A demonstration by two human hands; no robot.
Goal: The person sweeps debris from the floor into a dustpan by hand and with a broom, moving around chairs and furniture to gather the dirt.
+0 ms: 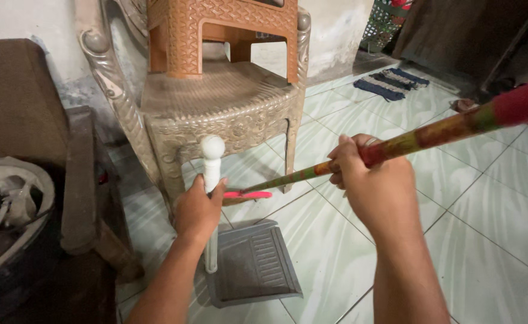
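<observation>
White and upright, the dustpan handle (211,180) is gripped near its top by the left hand (198,210), fingers wrapped fully round it. The grey dustpan (255,264) rests flat on the pale green tiled floor (486,216), just in front of a beige plastic chair (216,102). An orange stool (216,30) sits on the chair's seat.

The right hand (375,180) is closed tight round a broom stick (432,132), patterned in green, red and yellow, which slants from the upper right down toward the chair's front legs. Its lower end meets a pink piece (249,195) just above the dustpan, beside the left hand; the bristles cannot be made out.

On the left stands dark wooden furniture (78,180), with a round basket of odds and ends (6,204) near it. A striped mat (390,84) lies on the floor in the background, well apart from both hands.
</observation>
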